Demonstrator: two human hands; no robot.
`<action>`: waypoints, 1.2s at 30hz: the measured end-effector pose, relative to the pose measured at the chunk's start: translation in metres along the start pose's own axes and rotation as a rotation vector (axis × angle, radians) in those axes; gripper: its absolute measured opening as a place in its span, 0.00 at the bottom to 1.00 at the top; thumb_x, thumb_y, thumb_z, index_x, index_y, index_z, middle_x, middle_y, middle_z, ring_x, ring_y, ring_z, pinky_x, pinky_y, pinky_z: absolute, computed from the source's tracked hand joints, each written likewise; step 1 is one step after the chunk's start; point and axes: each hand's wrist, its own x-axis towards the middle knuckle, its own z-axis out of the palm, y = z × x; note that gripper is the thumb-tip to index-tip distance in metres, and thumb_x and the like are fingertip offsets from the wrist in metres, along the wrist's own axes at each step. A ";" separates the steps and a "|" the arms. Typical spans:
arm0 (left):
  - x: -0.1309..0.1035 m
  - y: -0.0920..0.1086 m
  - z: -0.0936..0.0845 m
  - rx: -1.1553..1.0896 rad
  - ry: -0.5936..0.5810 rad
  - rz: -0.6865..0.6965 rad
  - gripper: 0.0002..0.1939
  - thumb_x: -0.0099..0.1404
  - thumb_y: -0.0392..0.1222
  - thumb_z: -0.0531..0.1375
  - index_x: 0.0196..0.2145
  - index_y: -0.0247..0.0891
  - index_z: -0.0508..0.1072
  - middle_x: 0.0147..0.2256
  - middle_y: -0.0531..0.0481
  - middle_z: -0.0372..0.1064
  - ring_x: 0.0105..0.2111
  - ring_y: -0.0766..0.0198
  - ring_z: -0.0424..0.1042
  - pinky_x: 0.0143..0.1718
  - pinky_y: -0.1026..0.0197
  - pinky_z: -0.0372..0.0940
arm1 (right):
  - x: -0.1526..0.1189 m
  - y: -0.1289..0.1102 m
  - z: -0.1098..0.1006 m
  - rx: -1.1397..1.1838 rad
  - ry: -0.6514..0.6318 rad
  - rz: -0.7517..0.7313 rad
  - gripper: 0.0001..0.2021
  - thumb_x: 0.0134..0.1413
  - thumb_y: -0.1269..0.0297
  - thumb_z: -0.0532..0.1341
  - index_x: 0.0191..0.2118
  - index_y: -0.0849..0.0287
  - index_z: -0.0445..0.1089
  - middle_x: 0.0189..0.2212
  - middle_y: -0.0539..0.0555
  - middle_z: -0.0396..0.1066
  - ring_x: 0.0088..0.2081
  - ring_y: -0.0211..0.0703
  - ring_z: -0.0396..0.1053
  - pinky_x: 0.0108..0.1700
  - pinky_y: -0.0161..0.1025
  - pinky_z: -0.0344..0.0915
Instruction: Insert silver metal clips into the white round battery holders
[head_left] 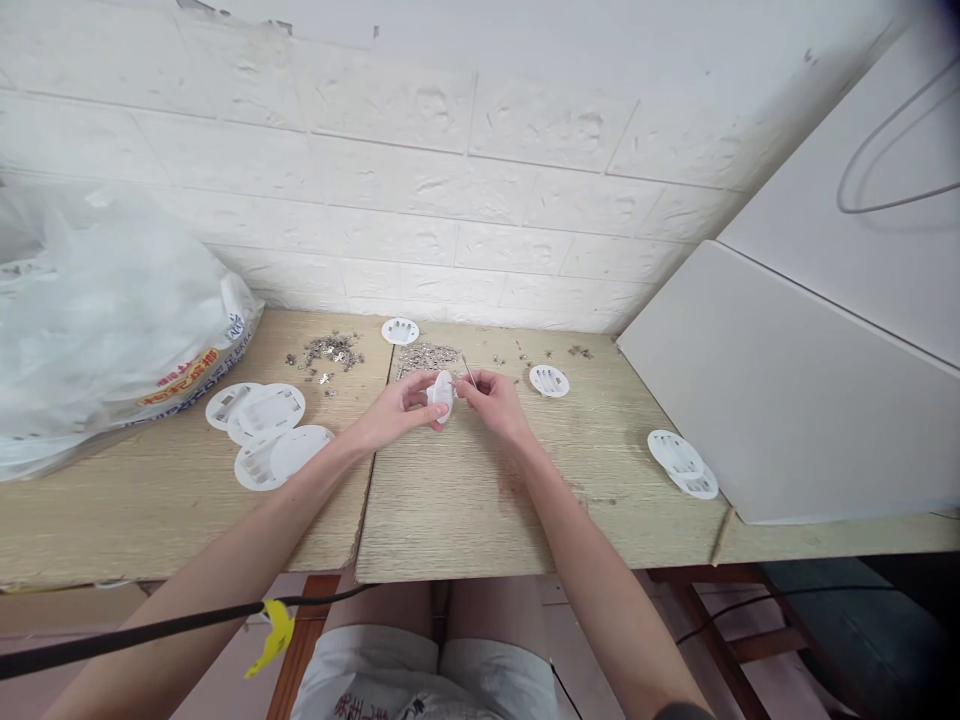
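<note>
My left hand grips a round white plastic battery holder by its edge, tilted up above the table. Close against its right side is my right hand, fingers pinched round a thin metal tool that points up and away. Whether the fingertips also hold a small metal part is too small to tell. Just behind the hands lies a spread of small metal contact pieces. Another round holder with metal contacts lies flat to the right, and one more rests by the wall.
Several white round holders overlap at the left, beside a large plastic bag. A pile of metal pieces sits behind them. Two stacked holders lie near the grey-white panel at right. A black cable crosses below the table edge.
</note>
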 end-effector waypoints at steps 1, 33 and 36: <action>0.000 0.001 0.000 -0.005 0.000 0.003 0.28 0.54 0.45 0.64 0.52 0.38 0.66 0.52 0.40 0.65 0.42 0.57 0.70 0.37 0.53 0.71 | 0.000 -0.001 0.000 0.006 -0.003 0.002 0.11 0.45 0.58 0.59 0.25 0.61 0.67 0.18 0.46 0.59 0.22 0.33 0.53 0.26 0.34 0.52; 0.002 -0.002 0.004 -0.047 0.028 -0.060 0.30 0.51 0.46 0.66 0.51 0.36 0.68 0.53 0.38 0.64 0.43 0.55 0.70 0.40 0.51 0.71 | 0.000 0.004 0.008 -0.221 0.092 -0.064 0.11 0.46 0.57 0.58 0.24 0.60 0.65 0.19 0.47 0.62 0.23 0.35 0.56 0.27 0.34 0.53; 0.002 -0.002 0.005 -0.053 0.022 -0.052 0.29 0.51 0.46 0.66 0.51 0.36 0.68 0.53 0.39 0.64 0.43 0.55 0.71 0.39 0.52 0.71 | 0.000 0.005 0.008 -0.235 0.094 -0.074 0.11 0.46 0.57 0.58 0.23 0.60 0.65 0.19 0.47 0.62 0.23 0.35 0.56 0.27 0.34 0.53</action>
